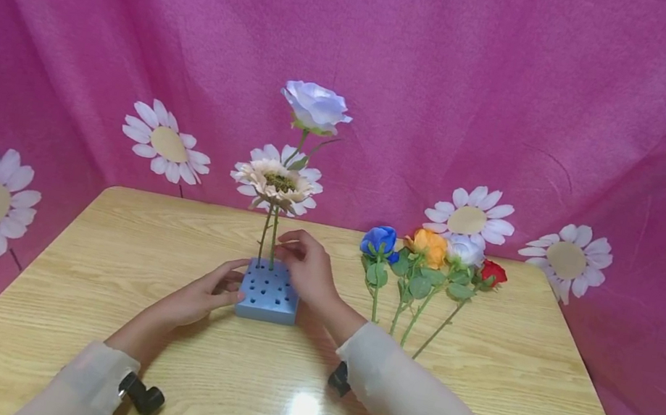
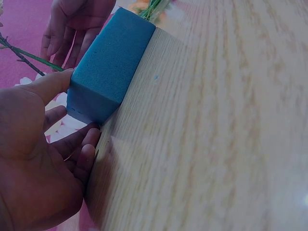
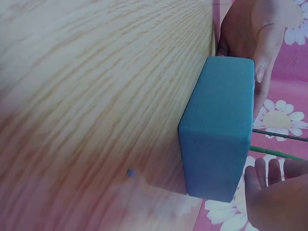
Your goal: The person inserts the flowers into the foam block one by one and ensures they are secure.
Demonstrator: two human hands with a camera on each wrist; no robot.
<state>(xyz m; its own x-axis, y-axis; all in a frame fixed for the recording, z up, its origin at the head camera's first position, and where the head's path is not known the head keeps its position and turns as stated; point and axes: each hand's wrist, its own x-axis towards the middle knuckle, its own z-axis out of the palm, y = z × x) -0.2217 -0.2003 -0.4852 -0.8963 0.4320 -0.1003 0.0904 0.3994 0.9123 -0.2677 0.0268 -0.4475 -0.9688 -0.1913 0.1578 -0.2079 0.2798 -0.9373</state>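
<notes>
A blue foam block (image 1: 269,292) dotted with holes rests on the table. Two artificial flowers stand upright in its back holes: a pale lilac-white rose (image 1: 316,108) and, lower, a cream daisy-like flower (image 1: 279,182) with a brown-green centre. My left hand (image 1: 206,295) holds the block at its left side, the thumb at the top edge and the fingers beside the lower side, as the left wrist view shows. At the block's right back, my right hand (image 1: 310,271) is close beside the green stem (image 3: 274,153). Its fingers (image 3: 274,171) look loosely extended, with nothing between them.
Right of the block lie several artificial roses: blue (image 1: 379,240), orange (image 1: 428,247), white (image 1: 465,250) and red (image 1: 494,273), stems toward me. A pink curtain (image 1: 393,85) printed with daisies surrounds the wooden table (image 1: 225,380). A small blue crumb (image 3: 130,172) lies near the block.
</notes>
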